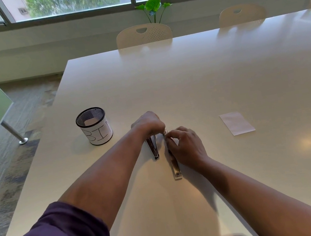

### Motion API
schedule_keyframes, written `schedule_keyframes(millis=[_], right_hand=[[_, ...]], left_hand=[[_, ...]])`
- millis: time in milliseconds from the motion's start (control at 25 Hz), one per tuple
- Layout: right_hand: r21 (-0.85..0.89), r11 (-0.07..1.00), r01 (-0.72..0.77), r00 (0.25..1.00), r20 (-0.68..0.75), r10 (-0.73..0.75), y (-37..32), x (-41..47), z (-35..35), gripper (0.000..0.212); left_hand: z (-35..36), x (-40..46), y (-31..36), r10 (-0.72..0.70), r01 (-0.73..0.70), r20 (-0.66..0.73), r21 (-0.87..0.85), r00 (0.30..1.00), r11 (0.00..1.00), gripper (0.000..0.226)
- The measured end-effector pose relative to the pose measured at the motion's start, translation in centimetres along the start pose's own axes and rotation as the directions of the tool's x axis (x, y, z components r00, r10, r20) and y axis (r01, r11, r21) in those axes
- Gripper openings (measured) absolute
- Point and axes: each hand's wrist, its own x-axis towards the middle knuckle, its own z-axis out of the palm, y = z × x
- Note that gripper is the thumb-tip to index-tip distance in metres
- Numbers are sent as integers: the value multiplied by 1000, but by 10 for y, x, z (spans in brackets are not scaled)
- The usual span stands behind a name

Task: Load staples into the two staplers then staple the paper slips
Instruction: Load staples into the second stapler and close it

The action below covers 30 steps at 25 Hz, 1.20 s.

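Observation:
Two slim metal staplers lie side by side on the white table (pixel 206 81), both pointing toward me. My left hand (pixel 148 124) grips the far end of the left stapler (pixel 153 147). The right stapler (pixel 175 167) is longer in view, and my right hand (pixel 185 145) pinches something small at its far half; the fingers hide what it is. A stack of pale paper slips (pixel 237 123) lies to the right, apart from both hands.
A black mesh cup labelled BIN (pixel 95 126) stands to the left of the staplers with something pale inside. Chairs (pixel 143 34) line the table's far edge. The table's left edge drops to the floor.

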Motion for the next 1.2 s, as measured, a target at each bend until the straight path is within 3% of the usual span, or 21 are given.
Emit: schedule_keyframes(millis=[200, 400, 640, 800, 840, 1000, 1120, 1200], right_hand=[[-91, 995, -39, 998, 52, 44, -6, -3, -7, 54], [-324, 938, -123, 979, 115, 168, -11, -3, -11, 43], [-300, 946, -123, 984, 87, 156, -10, -6, -15, 34], [-237, 962, -137, 990, 2, 141, -14, -6, -23, 33], [-214, 965, -148, 989, -27, 146, -16, -4, -26, 34], [-109, 981, -161, 980, -134, 146, -24, 2, -38, 39], [-30, 990, -141, 976, -172, 134, -30, 5, -43, 42], [-1, 991, -137, 975, -177, 134, -33, 6, -44, 41]], left_hand=[[1, -4, -3, 17, -15, -42, 54, 999, 998, 11], [1, -11, -7, 38, -29, -121, 72, 992, 997, 14], [-2, -18, -11, 55, -54, -203, 9, 978, 998, 16], [0, -22, -16, 126, -172, -217, -205, 968, 964, 8], [0, -24, -17, 141, -206, -240, -272, 961, 940, 8], [2, -30, -12, 134, -232, -214, -548, 968, 803, 44], [1, -37, -6, 91, -112, -74, -823, 993, 557, 51], [0, -41, -4, 88, -66, -32, -902, 996, 426, 50]])
